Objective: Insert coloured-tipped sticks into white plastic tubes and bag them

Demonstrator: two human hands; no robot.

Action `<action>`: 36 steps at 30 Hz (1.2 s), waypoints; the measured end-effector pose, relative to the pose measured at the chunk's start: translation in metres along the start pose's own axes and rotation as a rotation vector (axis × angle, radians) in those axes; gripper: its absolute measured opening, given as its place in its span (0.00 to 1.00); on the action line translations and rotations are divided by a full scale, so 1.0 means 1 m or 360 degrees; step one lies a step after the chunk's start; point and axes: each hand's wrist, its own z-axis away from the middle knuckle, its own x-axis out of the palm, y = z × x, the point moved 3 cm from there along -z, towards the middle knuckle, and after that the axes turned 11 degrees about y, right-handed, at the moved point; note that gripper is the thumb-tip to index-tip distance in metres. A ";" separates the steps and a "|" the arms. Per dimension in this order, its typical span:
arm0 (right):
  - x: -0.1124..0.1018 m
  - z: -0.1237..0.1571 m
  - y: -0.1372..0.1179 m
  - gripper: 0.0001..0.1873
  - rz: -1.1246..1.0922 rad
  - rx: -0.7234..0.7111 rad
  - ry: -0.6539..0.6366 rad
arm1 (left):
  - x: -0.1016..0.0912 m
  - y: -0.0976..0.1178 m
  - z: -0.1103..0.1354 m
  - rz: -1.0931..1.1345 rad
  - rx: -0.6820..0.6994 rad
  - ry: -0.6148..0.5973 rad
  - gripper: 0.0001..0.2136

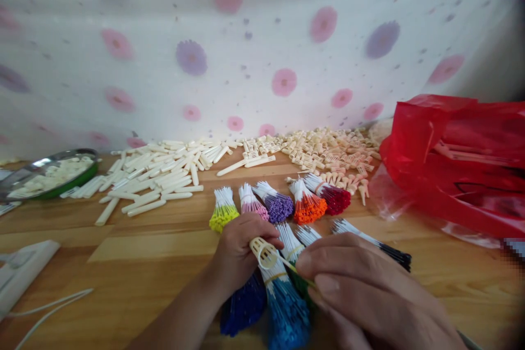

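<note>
My left hand [241, 246] is closed round a cream slotted plastic tube [264, 254], its round open end facing me. In my right hand [361, 284] a thin stick [292, 267], like a pen refill, is pinched between thumb and fingers. Its pale end points at the tube's opening; whether it is inside, I cannot tell. Beneath both hands lie banded bundles of similar sticks, among them a light blue bundle [287, 311] and a dark blue bundle [244, 306]. A green bundle is partly hidden by my right hand. Beyond stand yellow [223, 213], pink, purple, orange [309, 208] and dark red bundles.
Cream smooth tubes [164, 175] lie heaped at the back left, small slotted pieces [328, 150] at the back right. A metal bowl [92, 161] of pale pieces stands far left. Black sticks [389, 251], a red plastic bag [430, 175] and a white block with cable [30, 268] also lie here.
</note>
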 end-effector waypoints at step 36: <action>0.010 -0.006 0.050 0.06 0.0479 -0.0374 -0.0060 | -0.015 0.014 -0.002 -0.0676 0.0442 -0.0091 0.11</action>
